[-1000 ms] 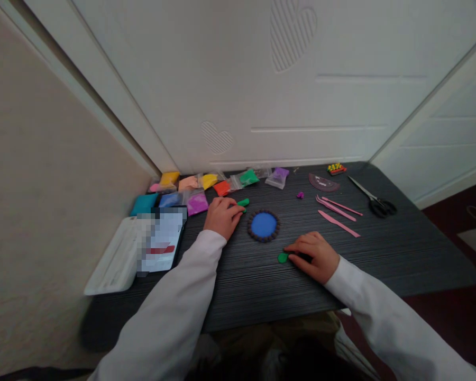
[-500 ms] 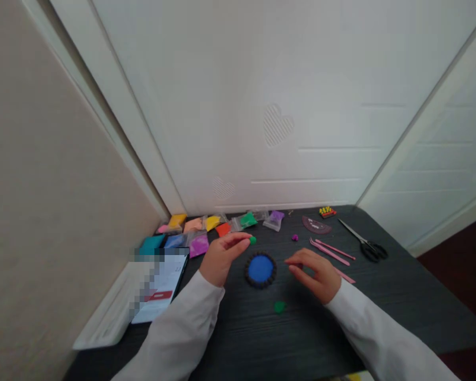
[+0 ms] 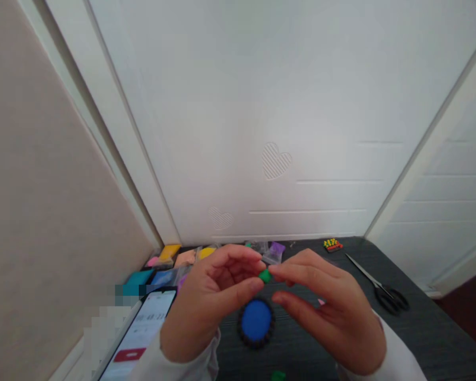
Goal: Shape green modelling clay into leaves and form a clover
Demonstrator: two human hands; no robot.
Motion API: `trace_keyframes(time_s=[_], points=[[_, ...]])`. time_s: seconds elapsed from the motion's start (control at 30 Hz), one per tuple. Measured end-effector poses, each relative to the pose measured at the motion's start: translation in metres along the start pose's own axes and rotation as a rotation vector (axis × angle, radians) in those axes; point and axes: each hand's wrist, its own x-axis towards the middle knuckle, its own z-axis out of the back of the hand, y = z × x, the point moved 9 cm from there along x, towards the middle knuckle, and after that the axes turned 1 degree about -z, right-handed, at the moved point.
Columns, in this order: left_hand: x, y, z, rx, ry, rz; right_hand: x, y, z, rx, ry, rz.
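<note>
A small lump of green clay [image 3: 265, 275] is pinched between the thumb and index finger of my left hand [image 3: 200, 304]. My right hand [image 3: 333, 304] touches the lump with its index fingertip, while its thumb hangs lower, apart from it. Below both hands lies a blue disc [image 3: 256, 320] ringed by dark brown, bumpy clay. A second bit of green clay [image 3: 278, 375] rests on the black table near the bottom edge of the view. My right hand covers most of the pink tools, leaving one pink tip showing.
Bags of coloured clay, among them a purple one [image 3: 276, 250] and an orange one [image 3: 185, 257], line the back left. A phone [image 3: 138, 333] lies at the left. Scissors [image 3: 381, 288] and a small yellow-and-red piece [image 3: 332, 244] are at the right. A white panelled wall [image 3: 277, 106] stands behind.
My hands have come together and appear larger in view. The right index finger now touches the green lump held in my left hand. The view has tilted up.
</note>
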Motion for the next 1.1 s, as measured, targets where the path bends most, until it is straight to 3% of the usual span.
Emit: trace_keyframes(time_s=[0.2,0.37,0.5,1.1], points=[[-0.004,-0.017,0.008,0.128,-0.041,-0.118,0.0,-0.01,-0.003,-0.038,0.021,-0.026],[-0.008,-0.015,0.0,0.225,0.102,-0.081,-0.001,-0.007,-0.016,-0.087,0.096,0.05],[-0.011,-0.013,-0.001,0.237,0.094,-0.05,-0.001,-0.001,-0.02,-0.119,0.134,0.099],[-0.016,-0.014,-0.007,0.293,0.07,0.056,0.002,0.014,-0.006,-0.11,-0.004,0.157]])
